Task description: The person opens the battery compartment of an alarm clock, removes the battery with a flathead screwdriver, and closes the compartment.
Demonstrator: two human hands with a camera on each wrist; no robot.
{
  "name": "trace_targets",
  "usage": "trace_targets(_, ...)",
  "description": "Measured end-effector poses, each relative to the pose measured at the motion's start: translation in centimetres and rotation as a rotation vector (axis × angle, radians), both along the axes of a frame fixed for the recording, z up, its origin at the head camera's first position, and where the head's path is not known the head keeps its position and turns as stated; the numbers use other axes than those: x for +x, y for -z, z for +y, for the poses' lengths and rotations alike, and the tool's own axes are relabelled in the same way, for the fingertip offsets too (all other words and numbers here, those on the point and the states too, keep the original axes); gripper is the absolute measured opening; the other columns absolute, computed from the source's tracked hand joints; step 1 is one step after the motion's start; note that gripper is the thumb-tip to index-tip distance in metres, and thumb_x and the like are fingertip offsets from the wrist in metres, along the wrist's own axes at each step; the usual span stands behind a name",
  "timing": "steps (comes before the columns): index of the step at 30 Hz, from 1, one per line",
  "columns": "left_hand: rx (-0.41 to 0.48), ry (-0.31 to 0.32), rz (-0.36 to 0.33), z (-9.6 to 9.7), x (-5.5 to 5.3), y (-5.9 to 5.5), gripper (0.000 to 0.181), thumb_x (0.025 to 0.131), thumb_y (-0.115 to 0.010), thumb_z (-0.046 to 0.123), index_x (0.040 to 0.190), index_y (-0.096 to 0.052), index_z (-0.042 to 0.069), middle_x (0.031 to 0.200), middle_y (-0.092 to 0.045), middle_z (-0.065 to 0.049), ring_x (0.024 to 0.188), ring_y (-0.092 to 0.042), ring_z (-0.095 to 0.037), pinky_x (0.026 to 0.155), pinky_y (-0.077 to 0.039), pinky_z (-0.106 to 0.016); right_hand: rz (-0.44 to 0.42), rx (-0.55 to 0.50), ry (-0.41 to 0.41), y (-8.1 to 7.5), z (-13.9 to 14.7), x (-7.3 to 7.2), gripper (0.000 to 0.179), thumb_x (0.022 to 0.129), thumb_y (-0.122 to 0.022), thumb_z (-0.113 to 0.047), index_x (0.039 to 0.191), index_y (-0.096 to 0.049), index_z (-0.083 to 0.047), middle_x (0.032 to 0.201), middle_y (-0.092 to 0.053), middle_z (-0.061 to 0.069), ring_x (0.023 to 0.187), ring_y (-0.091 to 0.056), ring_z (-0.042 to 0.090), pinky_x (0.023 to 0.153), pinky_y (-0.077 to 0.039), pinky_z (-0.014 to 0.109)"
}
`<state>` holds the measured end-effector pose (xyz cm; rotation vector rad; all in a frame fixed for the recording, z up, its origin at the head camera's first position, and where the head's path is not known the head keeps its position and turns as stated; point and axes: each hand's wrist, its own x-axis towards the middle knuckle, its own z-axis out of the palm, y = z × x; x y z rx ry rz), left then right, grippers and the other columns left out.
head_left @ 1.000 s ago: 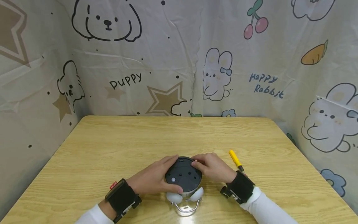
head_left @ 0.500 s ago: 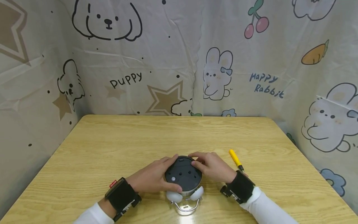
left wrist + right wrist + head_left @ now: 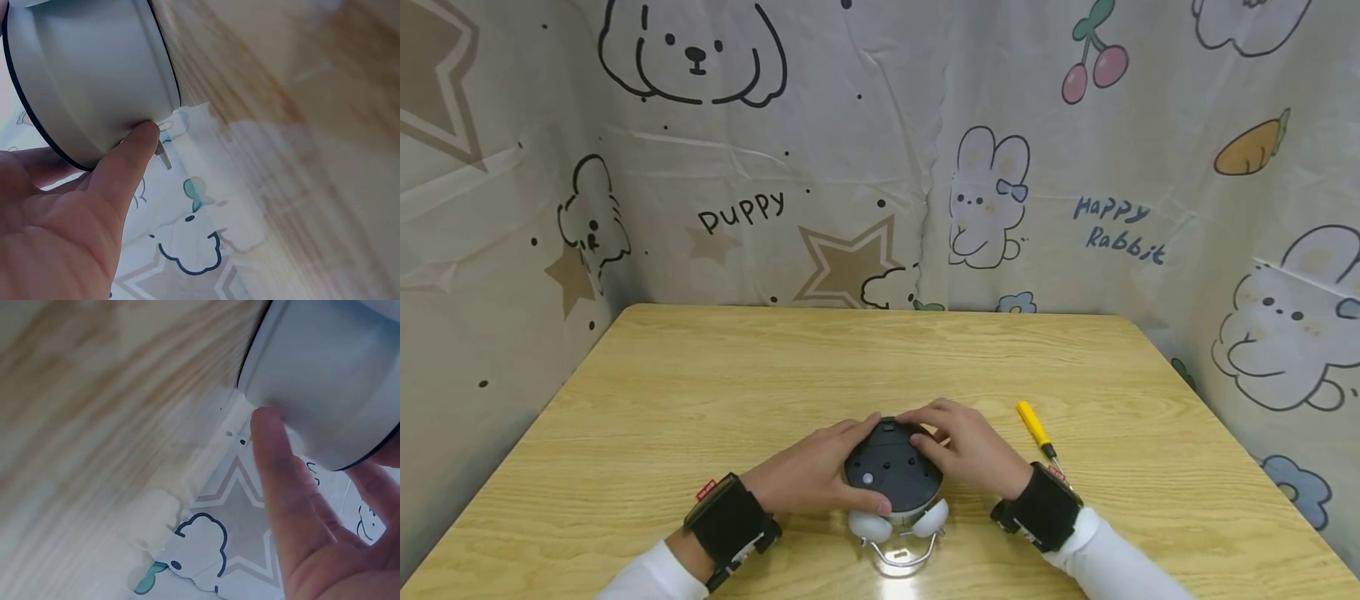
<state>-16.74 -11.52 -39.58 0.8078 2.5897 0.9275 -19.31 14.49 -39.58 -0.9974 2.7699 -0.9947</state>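
Observation:
A twin-bell alarm clock (image 3: 892, 477) lies with its black back up near the front middle of the table. Two white bells (image 3: 871, 527) and a wire handle (image 3: 902, 572) point toward the person. My left hand (image 3: 823, 468) grips its left side, thumb across the lower edge and fingers at the upper left rim. In the left wrist view, a fingertip presses on the clock's pale side wall (image 3: 94, 75). My right hand (image 3: 973, 446) holds the upper right, thumb on the back cover and fingers round the far rim. Its fingertip touches the side wall (image 3: 331, 369) in the right wrist view.
A screwdriver with a yellow handle (image 3: 1033, 422) lies on the wooden table (image 3: 737, 358) just beyond the right wrist, its shaft partly behind the wrist strap. Printed curtains (image 3: 850, 150) hang behind the table and at both sides.
My right hand's fingers have shifted left and farther along the clock's far rim, and the thumb has slid slightly over the back. The left hand and the clock stay nearly in place.

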Motion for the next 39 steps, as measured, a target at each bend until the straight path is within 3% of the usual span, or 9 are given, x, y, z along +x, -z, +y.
trace_targets(12, 0.005, -0.001, -0.008, 0.1, -0.1, 0.1, 0.114, 0.082, -0.075, 0.070, 0.165, -0.026, 0.009, 0.160, -0.046, -0.016, 0.142, -0.053, -0.027, 0.112, -0.049, -0.047, 0.045, 0.045, -0.013, 0.0, -0.5, 0.5, 0.031, 0.104, -0.064, -0.025, 0.134, -0.069, -0.021, 0.128, -0.068, 0.003, 0.114, -0.066, 0.016, 0.093, -0.058, 0.033)
trace_targets(31, 0.024, 0.000, -0.026, 0.0, -0.1, 0.1, 0.113, 0.082, -0.076, 0.069, 0.165, -0.027, 0.010, 0.159, -0.047, -0.013, 0.138, -0.055, -0.021, 0.109, -0.050, -0.044, 0.071, 0.021, -0.025, 0.1, -1.3, 0.5, 0.028, 0.105, -0.062, -0.026, 0.131, -0.070, -0.018, 0.129, -0.064, 0.003, 0.116, -0.065, 0.016, 0.097, -0.058, 0.037)
trace_targets(35, 0.024, 0.004, -0.031, 0.0, -0.2, 0.1, 0.113, 0.082, -0.076, 0.069, 0.165, -0.026, 0.012, 0.159, -0.047, -0.011, 0.136, -0.055, -0.019, 0.107, -0.051, -0.042, 0.128, 0.023, 0.020, 0.1, -1.6, 0.5, 0.025, 0.101, -0.068, -0.026, 0.124, -0.074, -0.019, 0.123, -0.064, 0.001, 0.112, -0.058, 0.016, 0.095, -0.053, 0.034)
trace_targets(39, 0.023, 0.003, -0.028, 0.0, -0.2, 0.1, 0.113, 0.082, -0.076, 0.069, 0.165, -0.027, 0.011, 0.159, -0.047, -0.012, 0.135, -0.056, -0.020, 0.107, -0.051, -0.042, 0.205, 0.044, 0.082, 0.3, -2.1, 0.7, 0.022, 0.096, -0.074, -0.026, 0.116, -0.079, -0.019, 0.113, -0.061, -0.002, 0.100, -0.044, 0.014, 0.084, -0.039, 0.028)
